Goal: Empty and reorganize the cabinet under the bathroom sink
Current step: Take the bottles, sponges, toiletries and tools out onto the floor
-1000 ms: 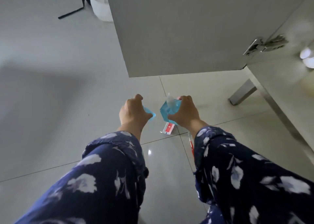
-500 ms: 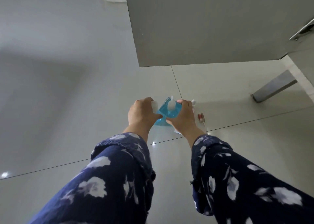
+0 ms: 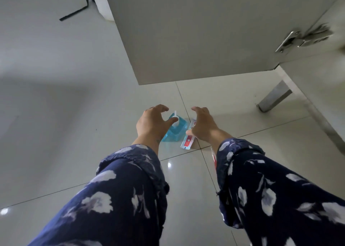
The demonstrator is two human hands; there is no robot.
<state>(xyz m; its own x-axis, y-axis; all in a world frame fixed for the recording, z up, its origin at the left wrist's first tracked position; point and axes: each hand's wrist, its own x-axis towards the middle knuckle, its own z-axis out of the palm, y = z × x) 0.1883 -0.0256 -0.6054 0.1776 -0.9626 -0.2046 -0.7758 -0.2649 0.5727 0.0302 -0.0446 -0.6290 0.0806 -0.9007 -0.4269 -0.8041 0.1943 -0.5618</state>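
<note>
Two hands, left hand (image 3: 152, 121) and right hand (image 3: 202, 125), hover spread wide, holding nothing, either side of the blue soap bottle (image 3: 175, 131) on the floor (image 3: 74, 115).

Dim, glare spots on floor (image 3: 56, 115), blurred hinge (image 3: 306, 37).

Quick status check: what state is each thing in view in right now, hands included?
Left hand: open, fingers spread, holding nothing.
Right hand: open, holding nothing.
Clear blue plastic pump bottle: standing on the floor between the hands, released.
White and red tube: lying flat on the floor beside the bottle.
Grey cabinet door: swung open.
</note>
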